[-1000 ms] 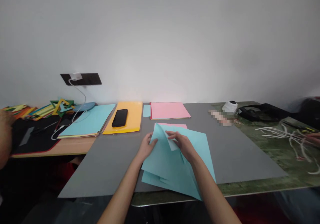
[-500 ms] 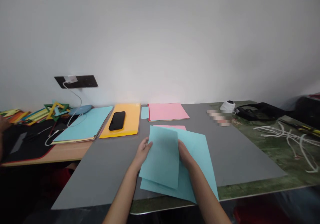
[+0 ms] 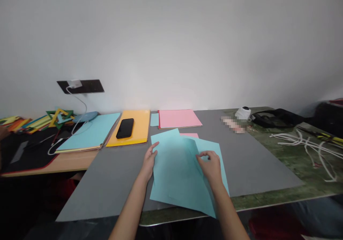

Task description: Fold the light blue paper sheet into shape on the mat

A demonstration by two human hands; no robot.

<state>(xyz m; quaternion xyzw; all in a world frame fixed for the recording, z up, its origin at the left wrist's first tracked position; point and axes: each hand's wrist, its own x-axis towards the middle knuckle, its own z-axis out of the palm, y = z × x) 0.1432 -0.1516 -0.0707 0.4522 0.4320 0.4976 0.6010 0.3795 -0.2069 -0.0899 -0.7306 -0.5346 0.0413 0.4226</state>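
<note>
A light blue sheet of paper stands between my hands, raised and somewhat bent, over another light blue sheet on the grey surface. Its left edge is in my left hand, the thumb and forefinger showing beside the paper and the other fingers partly hidden. At the opposite side my right hand pinches the sheet's right edge between thumb and forefinger. A strip of pink paper peeks out behind the blue sheets.
A phone lies on a yellow paper pack. Pink sheets and a blue stack rest near the wall. White cords and a black strap are at right. Coloured papers and set squares lie far left.
The folded blue sheet has opened out wider. My right hand has moved right and toward me with its edge, now pinching it; my left hand stays at the left edge.
</note>
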